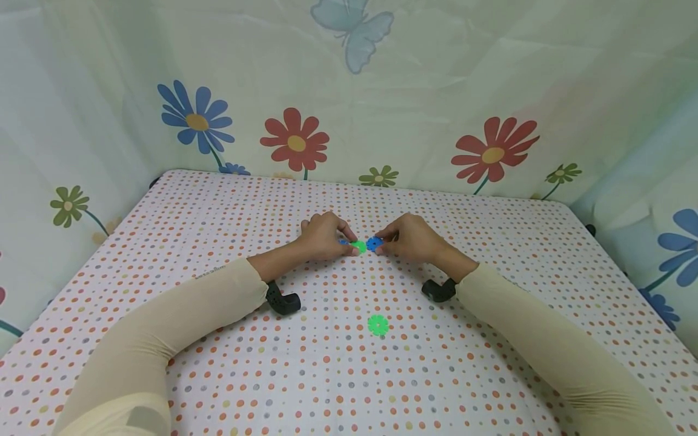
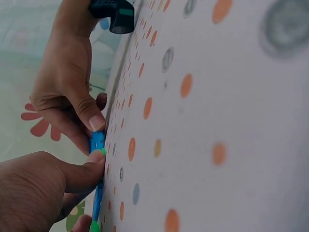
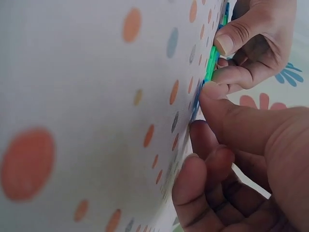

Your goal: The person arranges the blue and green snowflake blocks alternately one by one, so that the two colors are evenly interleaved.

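Observation:
Near the middle of the table, my left hand (image 1: 325, 237) pinches a green notched disc (image 1: 360, 246) between thumb and finger. Blue and green pieces run on behind it in a row, among them a blue piece (image 2: 98, 198) and a green end (image 2: 94, 226), partly hidden by the hand. Opposite, my right hand (image 1: 412, 238) holds a blue notched disc (image 1: 374, 243) by its outer edge. This disc meets or almost meets the green one; whether their slots are joined cannot be told. A loose green notched disc (image 1: 378, 325) lies flat, closer to me.
A white cloth with coloured dots covers the table (image 1: 262, 375). Behind and beside it hangs a curtain (image 1: 392, 127) printed with flowers and a butterfly. Black wrist cameras sit under both wrists, the left camera (image 1: 282, 301) and right camera (image 1: 438, 290) close above the cloth.

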### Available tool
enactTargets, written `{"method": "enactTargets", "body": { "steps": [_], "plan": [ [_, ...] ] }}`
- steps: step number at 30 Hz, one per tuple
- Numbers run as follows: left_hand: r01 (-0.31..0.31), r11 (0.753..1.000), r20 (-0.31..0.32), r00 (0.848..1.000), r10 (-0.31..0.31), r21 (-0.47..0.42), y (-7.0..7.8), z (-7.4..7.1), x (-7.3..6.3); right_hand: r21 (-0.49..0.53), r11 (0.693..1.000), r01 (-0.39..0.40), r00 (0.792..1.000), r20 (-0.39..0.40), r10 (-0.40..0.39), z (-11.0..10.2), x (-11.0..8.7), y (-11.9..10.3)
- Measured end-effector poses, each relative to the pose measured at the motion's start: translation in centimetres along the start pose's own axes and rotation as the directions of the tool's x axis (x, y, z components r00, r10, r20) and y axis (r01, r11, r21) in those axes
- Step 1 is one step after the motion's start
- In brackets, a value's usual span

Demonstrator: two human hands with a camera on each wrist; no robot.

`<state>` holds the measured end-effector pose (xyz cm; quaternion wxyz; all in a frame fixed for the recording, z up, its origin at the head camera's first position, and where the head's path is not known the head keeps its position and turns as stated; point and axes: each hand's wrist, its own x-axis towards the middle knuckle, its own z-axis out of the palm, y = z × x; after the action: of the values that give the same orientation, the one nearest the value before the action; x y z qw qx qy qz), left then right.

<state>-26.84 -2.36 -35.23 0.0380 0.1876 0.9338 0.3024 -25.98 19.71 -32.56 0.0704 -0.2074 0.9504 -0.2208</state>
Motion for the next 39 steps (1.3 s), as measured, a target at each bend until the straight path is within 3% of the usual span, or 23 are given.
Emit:
{"method": "enactTargets", "body": {
  "steps": [4,16,39],
  "plan": [
    [-0.006,1.0,0.001,1.0,0.006,0.002,0.0,-0.05,0.06,0.017,0.999,-0.036,0.999,-0.02,0.037,-0.12,0.01,-0.01],
    [-0.001,1.0,0.009,1.0,0.001,0.015,0.06,-0.13,0.02,-0.01,1.0,0.003,1.0,-0.001,-0.003,-0.07,-0.13,0.09],
    [0.002,1.0,0.007,1.0,-0.003,0.016,0.11,-0.18,-0.07,0.019,0.999,-0.048,0.998,0.036,0.047,-0.03,0.09,0.28]
  ]
}}
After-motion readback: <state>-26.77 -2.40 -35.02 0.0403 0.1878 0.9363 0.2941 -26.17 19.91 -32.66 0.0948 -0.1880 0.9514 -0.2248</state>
